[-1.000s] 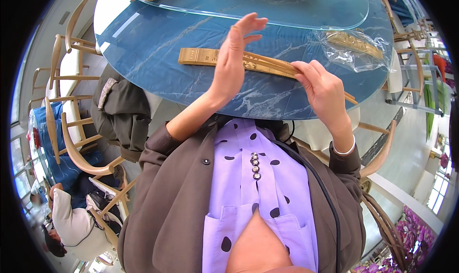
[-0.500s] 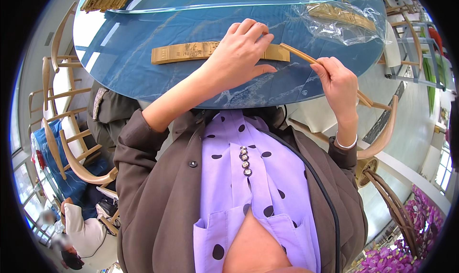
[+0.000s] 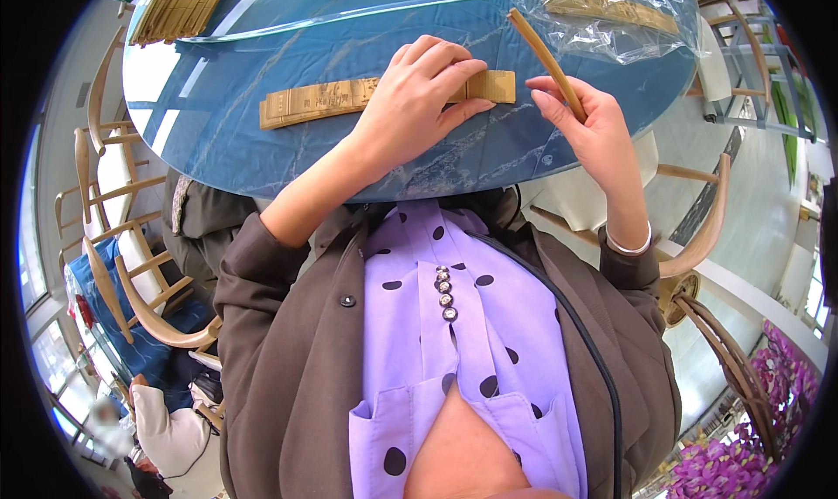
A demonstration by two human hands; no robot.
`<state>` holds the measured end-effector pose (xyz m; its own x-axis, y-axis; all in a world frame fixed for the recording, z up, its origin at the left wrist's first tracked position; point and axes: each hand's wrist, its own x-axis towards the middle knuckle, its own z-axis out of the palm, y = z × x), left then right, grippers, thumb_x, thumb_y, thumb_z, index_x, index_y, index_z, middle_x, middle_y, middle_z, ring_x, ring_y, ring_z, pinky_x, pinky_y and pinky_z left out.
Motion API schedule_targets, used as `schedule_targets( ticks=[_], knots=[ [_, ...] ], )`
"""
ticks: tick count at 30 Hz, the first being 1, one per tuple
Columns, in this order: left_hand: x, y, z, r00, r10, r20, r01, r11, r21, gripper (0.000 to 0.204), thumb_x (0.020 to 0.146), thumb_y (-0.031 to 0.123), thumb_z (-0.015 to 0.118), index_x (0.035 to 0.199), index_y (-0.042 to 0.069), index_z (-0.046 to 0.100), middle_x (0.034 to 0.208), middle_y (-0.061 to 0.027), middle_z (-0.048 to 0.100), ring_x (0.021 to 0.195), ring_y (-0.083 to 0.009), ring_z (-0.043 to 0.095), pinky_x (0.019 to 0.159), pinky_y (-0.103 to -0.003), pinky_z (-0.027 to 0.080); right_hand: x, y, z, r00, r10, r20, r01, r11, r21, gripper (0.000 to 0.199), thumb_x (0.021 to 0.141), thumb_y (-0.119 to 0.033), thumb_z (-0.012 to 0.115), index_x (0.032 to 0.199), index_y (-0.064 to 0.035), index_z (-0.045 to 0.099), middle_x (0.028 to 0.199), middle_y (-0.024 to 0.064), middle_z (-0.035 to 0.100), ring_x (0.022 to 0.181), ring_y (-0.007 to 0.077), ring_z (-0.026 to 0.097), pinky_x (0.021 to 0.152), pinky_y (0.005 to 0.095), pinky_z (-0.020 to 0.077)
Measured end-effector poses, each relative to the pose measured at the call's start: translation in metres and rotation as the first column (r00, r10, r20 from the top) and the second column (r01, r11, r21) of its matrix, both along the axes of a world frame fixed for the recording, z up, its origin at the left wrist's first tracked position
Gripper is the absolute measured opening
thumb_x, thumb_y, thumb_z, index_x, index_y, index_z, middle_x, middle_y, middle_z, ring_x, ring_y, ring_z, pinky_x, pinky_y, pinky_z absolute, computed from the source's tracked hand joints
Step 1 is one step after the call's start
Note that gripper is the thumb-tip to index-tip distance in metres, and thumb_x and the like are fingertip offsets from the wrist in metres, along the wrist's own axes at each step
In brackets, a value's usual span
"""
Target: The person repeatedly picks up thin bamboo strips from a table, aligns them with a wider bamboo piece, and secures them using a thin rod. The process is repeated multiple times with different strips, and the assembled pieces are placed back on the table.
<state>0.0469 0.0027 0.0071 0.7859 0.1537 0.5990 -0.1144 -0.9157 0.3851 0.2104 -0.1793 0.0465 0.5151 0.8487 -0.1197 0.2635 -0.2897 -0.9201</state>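
1. My left hand (image 3: 417,106) lies palm down on a flat row of bamboo slips (image 3: 349,99) on the blue glass table (image 3: 218,141); my fingers (image 3: 458,67) are spread and press the row's right part against the glass, not curled around anything; the left part of the row sticks out bare beyond my hand.
2. My right hand (image 3: 587,123) grips a single bamboo stick (image 3: 543,55); thumb and fingers close around its lower end, and it slants up and to the left, its free end lifted above the table.
3. The stick's tip stands just beside the right end of the row; I cannot tell whether they touch.
4. A clear plastic bag (image 3: 611,19) with more bamboo pieces inside lies on the table beyond my right hand, near the far edge.
5. Another stack of bamboo strips (image 3: 179,6) rests at the table's far left rim, well apart from both hands.
6. Wooden chairs (image 3: 113,237) stand around the table on my left; another person sits low at that side.
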Motion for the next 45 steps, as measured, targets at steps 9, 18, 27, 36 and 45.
schedule_targets(
  ticks=[9,18,27,36,45],
  knots=[
    [-0.006,0.001,0.0,0.994,-0.107,-0.01,0.107,0.994,0.004,0.046,0.084,0.024,0.076,0.121,0.0,0.062,0.108,-0.0101,0.063,0.099,-0.0278,0.062,0.086,-0.04,0.051,0.005,0.024,0.011,0.907,0.261,-0.331,-0.28,0.96,-0.01,0.023,0.097,-0.022,0.068,0.104,-0.0006,0.074,0.088,0.0058,0.074,0.06,-0.0003,0.046,0.053,0.0171,0.0334],
    [-0.01,0.003,0.002,0.971,-0.235,-0.048,0.234,0.972,-0.013,0.053,0.085,0.017,0.073,0.133,0.001,0.058,0.115,-0.0119,0.062,0.104,-0.0298,0.061,0.092,-0.041,0.05,0.021,0.029,0.009,0.704,0.3,-0.644,-0.403,0.915,-0.014,0.018,0.095,-0.017,0.065,0.102,-0.0018,0.072,0.085,0.01,0.074,0.046,-0.0025,0.033,0.04,0.0176,0.0213],
    [-0.01,0.002,0.001,0.957,-0.289,-0.029,0.288,0.957,-0.027,0.055,0.082,0.014,0.075,0.133,0.002,0.058,0.119,-0.0111,0.062,0.104,-0.0296,0.061,0.093,-0.041,0.05,0.021,0.03,0.009,0.771,0.379,-0.511,-0.443,0.896,-0.004,0.019,0.094,-0.019,0.069,0.101,-0.0023,0.075,0.082,0.0085,0.075,0.048,0.0002,0.036,0.042,0.0191,0.0242],
    [-0.012,0.003,0.007,0.943,-0.331,-0.035,0.326,0.939,-0.108,0.054,0.082,0.012,0.074,0.132,0.002,0.058,0.121,-0.0122,0.062,0.107,-0.031,0.06,0.094,-0.042,0.05,0.018,0.03,0.017,0.708,0.368,-0.603,-0.449,0.893,0.018,0.017,0.091,-0.02,0.073,0.097,-0.004,0.076,0.079,0.0057,0.074,0.049,0.0002,0.039,0.044,0.019,0.0269],
    [-0.011,0.003,0.007,0.959,-0.283,0.004,0.283,0.958,-0.037,0.048,0.083,0.019,0.074,0.125,0.002,0.062,0.113,-0.0087,0.062,0.104,-0.026,0.061,0.093,-0.039,0.049,-0.002,0.025,0.003,0.857,0.33,-0.395,-0.324,0.942,0.083,0.016,0.092,-0.018,0.073,0.086,-0.0031,0.071,0.071,-0.0015,0.063,0.061,0.0015,0.048,0.055,0.0181,0.0338]
  ],
)
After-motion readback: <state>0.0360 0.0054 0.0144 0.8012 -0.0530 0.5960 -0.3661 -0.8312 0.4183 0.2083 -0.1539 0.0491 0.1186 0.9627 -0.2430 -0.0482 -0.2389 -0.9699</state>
